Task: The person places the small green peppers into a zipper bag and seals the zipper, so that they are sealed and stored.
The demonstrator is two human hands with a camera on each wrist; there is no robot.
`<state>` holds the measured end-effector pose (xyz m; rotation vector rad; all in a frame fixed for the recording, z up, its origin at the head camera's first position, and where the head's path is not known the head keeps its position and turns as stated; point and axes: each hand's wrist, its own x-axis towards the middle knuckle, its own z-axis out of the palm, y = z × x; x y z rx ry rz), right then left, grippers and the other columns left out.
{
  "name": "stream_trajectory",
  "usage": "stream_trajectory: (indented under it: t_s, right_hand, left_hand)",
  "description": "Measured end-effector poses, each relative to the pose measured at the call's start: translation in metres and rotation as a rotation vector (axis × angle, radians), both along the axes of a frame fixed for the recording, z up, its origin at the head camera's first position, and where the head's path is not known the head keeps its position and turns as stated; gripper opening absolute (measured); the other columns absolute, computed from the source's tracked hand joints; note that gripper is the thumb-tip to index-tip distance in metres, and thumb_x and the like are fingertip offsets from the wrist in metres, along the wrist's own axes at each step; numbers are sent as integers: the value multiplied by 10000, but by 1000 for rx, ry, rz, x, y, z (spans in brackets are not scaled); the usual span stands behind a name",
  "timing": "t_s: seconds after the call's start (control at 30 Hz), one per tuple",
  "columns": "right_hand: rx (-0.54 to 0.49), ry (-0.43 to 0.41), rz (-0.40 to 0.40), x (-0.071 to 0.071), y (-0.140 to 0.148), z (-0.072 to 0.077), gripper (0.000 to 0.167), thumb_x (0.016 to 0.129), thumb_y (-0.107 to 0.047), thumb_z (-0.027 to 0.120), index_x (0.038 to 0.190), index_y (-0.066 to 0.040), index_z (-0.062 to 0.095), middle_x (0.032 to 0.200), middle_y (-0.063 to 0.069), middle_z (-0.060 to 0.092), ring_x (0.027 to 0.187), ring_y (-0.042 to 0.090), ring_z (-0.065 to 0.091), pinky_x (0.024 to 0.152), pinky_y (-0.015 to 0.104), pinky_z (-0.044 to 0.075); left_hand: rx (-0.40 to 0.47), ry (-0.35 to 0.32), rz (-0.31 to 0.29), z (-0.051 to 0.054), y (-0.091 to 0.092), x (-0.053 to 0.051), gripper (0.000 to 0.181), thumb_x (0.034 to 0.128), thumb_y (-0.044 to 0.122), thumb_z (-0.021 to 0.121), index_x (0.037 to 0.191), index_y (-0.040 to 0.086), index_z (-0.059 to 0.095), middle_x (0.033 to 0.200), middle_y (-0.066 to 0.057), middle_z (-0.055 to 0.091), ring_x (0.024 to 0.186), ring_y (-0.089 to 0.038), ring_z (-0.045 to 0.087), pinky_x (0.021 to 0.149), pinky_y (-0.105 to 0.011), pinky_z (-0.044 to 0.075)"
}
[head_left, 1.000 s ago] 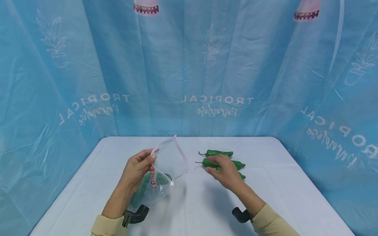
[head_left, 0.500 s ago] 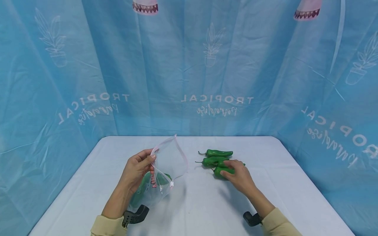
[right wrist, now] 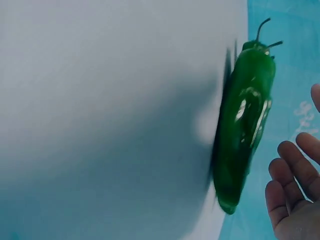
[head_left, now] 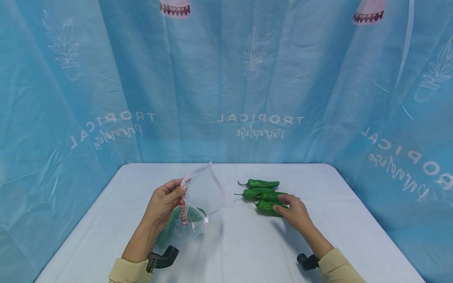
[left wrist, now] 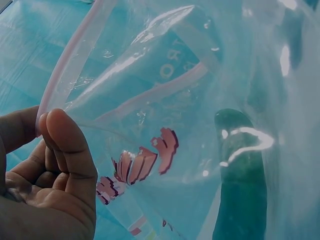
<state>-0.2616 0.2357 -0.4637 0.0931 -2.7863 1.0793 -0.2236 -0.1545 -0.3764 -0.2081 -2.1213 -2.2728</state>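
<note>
My left hand (head_left: 164, 202) pinches the pink-edged rim of a clear zip bag (head_left: 205, 186) between thumb and fingers. The bag's mouth gapes, its slider hangs low, and pink print shows on the plastic. Inside or behind the film, a long smooth green object (left wrist: 241, 175) shows in the left wrist view; its kind is unclear. On the right, my right hand (head_left: 295, 212) hovers at the tip end of the nearest green pepper (head_left: 266, 208), fingers loosely bent. The right wrist view shows these fingers (right wrist: 295, 170) apart from the pepper (right wrist: 245, 120).
More green peppers lie close together just behind: one at the back (head_left: 262, 183), another (head_left: 253, 193) before it, and a third (head_left: 274, 196) against the nearest. They rest on a white-covered table (head_left: 233, 251). Blue printed curtains (head_left: 262, 98) enclose the back and sides.
My right hand has moved right and toward me, from over the peppers to the tip of the nearest one, uncovering them. My left hand and the bag have stayed in place.
</note>
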Motion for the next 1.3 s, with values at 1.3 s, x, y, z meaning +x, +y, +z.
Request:
stream_trajectory:
  t_s: [1.3]
  right_hand:
    - [97,-155,-27,-13,25,-27,501,842,-298,685,1241,-12,580,1252,227,566,1186,409,512,940,531,449]
  left_hand:
    - [-14,-12,11,0,1,-1,457,912,234,623,1249,-53,508,828,55,583,638,-67,533,659,-200,521]
